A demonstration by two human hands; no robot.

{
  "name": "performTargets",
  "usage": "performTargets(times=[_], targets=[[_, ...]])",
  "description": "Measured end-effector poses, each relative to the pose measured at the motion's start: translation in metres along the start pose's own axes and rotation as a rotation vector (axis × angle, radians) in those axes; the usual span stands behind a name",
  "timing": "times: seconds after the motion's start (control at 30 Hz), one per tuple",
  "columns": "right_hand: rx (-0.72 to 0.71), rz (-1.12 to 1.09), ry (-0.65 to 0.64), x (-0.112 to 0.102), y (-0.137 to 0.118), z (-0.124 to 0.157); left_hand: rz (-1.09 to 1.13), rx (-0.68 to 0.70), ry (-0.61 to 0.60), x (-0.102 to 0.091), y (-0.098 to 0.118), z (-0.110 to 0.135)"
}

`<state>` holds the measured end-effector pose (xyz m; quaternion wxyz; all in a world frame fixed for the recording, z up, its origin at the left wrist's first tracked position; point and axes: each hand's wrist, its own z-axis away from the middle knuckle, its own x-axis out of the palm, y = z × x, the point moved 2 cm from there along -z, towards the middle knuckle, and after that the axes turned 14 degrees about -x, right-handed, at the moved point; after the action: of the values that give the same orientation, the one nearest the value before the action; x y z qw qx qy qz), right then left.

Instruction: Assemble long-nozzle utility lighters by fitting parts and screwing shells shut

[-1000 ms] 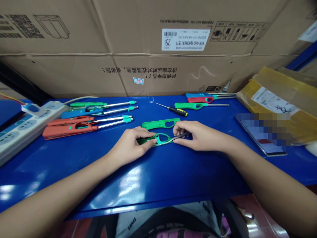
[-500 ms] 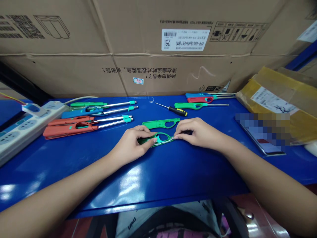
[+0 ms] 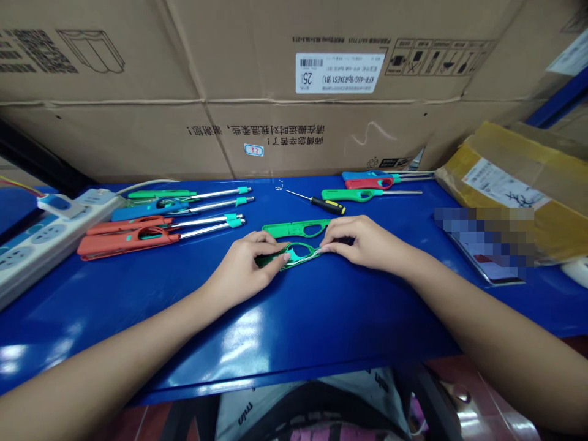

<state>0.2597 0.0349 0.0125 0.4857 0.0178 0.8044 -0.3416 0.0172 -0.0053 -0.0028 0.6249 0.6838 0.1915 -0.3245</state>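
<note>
Just beyond your work lie a green lighter half-shell and, farther back, a black-and-yellow screwdriver. The open lighter casing is between your hands on the blue table, long axis left to right, narrow end rightward. Your left hand clamps its grip; your right hand's thumb and forefinger pinch together at the tip. The carton label reads, upside down, "KFR-46G/BpR3AES1 (B1)".

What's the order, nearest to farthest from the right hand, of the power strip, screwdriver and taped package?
From the right hand, head view:
1. Screwdriver, just beyond it.
2. Taped package, to the right.
3. Power strip, far left.
</note>
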Motion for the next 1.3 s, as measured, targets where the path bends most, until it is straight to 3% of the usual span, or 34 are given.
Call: performTargets(times=[0.27, 0.63, 0.9, 1.3], targets=[[-0.019, 0.031, 0.043, 0.0024, -0.0005, -0.0032, -0.037, 0.039, 0.009, 0.0004, 0.0021, 0.0009], [-0.182, 0.026, 0.048, 0.0027, 0.0042, -0.0023, 0.001, 0.024, -0.014, 0.0025, -0.0021, -0.0026], [-0.018, -0.062, 0.069, 0.0036, 0.0042, -0.0016, 0.011, 0.025, -0.063, 0.0018, -0.0041, -0.0058], [-0.060, -0.068, 0.008, -0.0002, -0.0032, -0.0019, 0.015, 0.045, -0.075, 0.0011, -0.0053, -0.0061]])
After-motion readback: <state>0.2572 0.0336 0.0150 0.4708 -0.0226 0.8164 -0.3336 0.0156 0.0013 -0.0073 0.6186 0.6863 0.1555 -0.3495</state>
